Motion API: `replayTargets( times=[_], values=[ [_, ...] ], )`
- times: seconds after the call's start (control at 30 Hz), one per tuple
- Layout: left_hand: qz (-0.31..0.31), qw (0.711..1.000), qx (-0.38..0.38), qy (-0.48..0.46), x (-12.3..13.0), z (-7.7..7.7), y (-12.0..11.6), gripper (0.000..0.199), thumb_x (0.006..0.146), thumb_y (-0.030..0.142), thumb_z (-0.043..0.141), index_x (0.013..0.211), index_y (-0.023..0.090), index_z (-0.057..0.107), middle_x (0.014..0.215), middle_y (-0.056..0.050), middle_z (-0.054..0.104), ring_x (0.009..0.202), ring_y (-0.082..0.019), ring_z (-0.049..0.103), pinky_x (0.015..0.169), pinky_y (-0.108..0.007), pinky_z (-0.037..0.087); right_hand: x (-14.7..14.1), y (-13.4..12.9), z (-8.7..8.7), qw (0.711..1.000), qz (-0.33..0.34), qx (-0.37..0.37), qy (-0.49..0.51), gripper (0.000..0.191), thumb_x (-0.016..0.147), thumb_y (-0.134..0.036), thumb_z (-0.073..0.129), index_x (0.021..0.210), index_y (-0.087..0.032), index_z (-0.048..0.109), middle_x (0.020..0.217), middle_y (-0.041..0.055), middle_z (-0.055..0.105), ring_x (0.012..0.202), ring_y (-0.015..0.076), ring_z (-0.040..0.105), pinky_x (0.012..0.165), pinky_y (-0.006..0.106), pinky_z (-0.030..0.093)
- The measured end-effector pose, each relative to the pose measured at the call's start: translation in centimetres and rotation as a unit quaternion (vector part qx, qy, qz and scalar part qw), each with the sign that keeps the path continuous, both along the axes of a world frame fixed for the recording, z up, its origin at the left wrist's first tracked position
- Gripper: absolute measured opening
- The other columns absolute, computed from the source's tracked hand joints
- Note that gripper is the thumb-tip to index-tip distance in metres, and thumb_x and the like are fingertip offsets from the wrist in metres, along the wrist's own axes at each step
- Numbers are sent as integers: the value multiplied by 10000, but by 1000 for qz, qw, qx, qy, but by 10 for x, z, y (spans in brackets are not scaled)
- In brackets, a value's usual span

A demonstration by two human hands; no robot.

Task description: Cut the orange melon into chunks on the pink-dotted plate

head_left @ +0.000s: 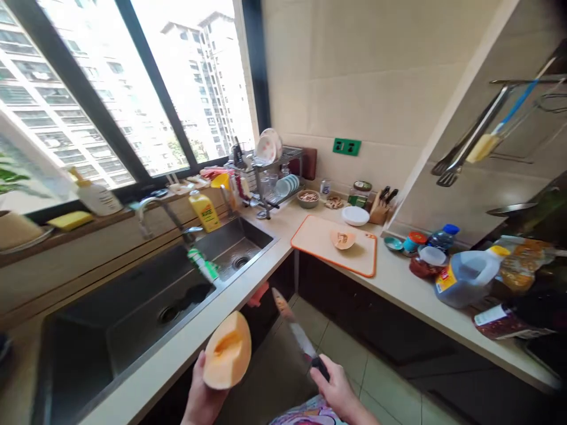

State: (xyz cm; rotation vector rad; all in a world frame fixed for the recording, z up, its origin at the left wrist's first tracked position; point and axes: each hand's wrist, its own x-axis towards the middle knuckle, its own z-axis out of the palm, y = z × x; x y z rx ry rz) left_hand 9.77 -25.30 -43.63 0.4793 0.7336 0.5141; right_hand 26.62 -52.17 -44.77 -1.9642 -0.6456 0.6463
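My left hand [206, 394] holds a melon half [228, 352] from below and behind, its orange cut face turned up and its hollow showing. The fingers behind the melon are mostly hidden. In my right hand [334, 383] is a knife [296, 330], gripped by its black handle, with the blade slanting up and left and orange bits near its tip. Both hands are in front of the counter's edge, the knife to the right of the melon and apart from it. Another melon piece [342, 239] with seeds lies on an orange-rimmed cutting board [328, 260].
The sink [133, 330] with its faucet [170, 212] is at the left. A dish rack [283, 156], a bowl [308, 199], a white plate [355, 215] and a knife block [380, 208] stand behind the board. Jars and a large jug [469, 274] line the right counter.
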Motion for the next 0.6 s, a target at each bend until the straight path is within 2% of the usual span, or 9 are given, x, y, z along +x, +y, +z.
replayTargets(
  times=[0.1,0.17,0.23,0.3,0.43,0.53,0.6],
  values=[
    [-84,991,-41,-96,138,-3,-9,476,876,299,429,1349,330,387,977,-56,717,814,-271,688,708,-448,562,67,-56,-6,988,-133,-15,79,513,751,-707,392,831,-223,542,502,-47,433,412,125,430,412,248,353],
    [-145,977,-65,-141,219,-4,-14,488,902,371,369,1383,297,333,1030,-99,696,901,-295,667,750,-491,543,102,-84,-6,973,-199,-16,113,561,706,-746,417,910,-239,545,494,-48,446,379,137,445,385,259,372],
    [-171,972,-70,-147,288,-2,-17,520,909,389,354,1409,275,267,1055,-116,681,938,-300,653,784,-519,524,133,-103,-4,963,-247,4,107,565,670,-754,464,924,-255,543,592,-14,544,464,171,546,439,286,456],
    [-175,976,-55,-115,347,5,-17,529,910,382,362,1407,230,261,1041,-130,674,924,-307,652,776,-534,522,162,-112,-1,958,-270,28,89,536,664,-743,492,887,-257,542,721,26,615,607,209,626,549,320,528],
    [-182,983,-7,-23,446,18,1,474,917,403,330,1318,154,373,979,-134,658,856,-298,657,715,-524,540,231,-102,7,961,-261,61,65,466,750,-666,488,900,-230,554,855,72,664,829,236,653,747,350,544],
    [-186,980,42,59,510,19,24,417,916,387,320,1253,159,415,920,-102,642,792,-253,661,692,-486,552,295,-75,11,955,-280,86,44,484,763,-635,512,991,-209,544,1025,103,654,963,235,627,808,345,530],
    [-191,974,67,103,548,15,40,388,910,365,334,1225,158,425,858,-84,634,733,-226,660,666,-453,561,342,-52,11,947,-302,101,32,523,739,-638,540,1016,-194,534,1073,116,642,1002,236,612,818,344,527]
  ],
)
